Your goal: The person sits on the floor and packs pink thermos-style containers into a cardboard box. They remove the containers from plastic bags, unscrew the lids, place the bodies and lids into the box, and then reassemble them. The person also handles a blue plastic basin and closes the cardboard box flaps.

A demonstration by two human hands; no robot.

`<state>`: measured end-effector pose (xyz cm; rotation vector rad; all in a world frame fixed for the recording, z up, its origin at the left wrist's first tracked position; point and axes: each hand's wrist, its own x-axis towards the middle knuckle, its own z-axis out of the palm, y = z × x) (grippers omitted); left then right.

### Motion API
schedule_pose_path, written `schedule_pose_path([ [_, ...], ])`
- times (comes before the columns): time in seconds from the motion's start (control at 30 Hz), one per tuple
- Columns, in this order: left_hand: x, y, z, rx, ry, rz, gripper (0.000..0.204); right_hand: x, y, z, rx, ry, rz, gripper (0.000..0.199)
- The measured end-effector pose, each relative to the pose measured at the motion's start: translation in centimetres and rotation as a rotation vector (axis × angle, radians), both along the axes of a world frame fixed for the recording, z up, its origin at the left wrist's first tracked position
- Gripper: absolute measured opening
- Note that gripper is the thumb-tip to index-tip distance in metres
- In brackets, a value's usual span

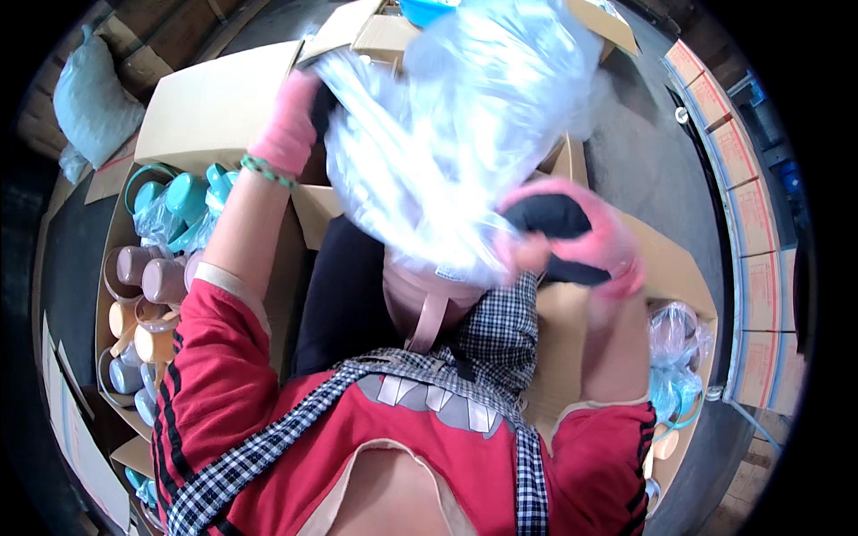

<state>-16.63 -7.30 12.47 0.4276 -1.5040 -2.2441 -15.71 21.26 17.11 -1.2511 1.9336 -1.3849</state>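
A dusty-pink plastic jug (407,288) with a strap-like handle rests in my lap, handle toward me. Above it spreads a clear plastic bag (483,134), blurred by motion, which covers the jug's top. My left hand (290,125), in a pink glove with a black palm, is raised at the upper left and closed on the bag's edge. Lower on the right, near the jug's rim, my right hand (594,234) pinches the bag; its glove matches and a bare fingertip shows. The hidden rim leaves unclear how far the bag wraps the jug.
An open carton (219,107) at my left holds teal, mauve, orange and blue jugs (165,279). Another carton (688,277) at my right holds bagged jugs (672,335). A stuffed white sack (94,98) stands far left; stacked cartons (746,192) line the right. A blue basin (429,11) sits ahead.
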Motion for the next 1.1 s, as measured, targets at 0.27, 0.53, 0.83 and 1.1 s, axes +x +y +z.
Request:
schedule_pose_path([
  [0.27, -3.5, 2.3, -9.1, -0.745, 0.166, -0.020, 0.028, -7.0, 4.8, -12.4, 0.627, 0.763, -0.606, 0.021],
  [0.53, 5.4, 1.7, -11.1, -1.152, 0.643, -0.068, 0.022, 4.3, 7.8, -12.8, 0.277, 0.185, -0.547, 0.030],
  [0.83, 12.1, 3.3, -12.3, -1.521, 0.256, -0.931, 0.035, 13.0, -0.1, -16.3, 0.523, -0.539, -0.356, 0.064],
  [1.1, 11.4, 3.0, -13.0, -1.308, 0.121, -0.754, 0.028, 12.1, -3.5, -19.0, 0.005, -0.408, -0.751, 0.045],
])
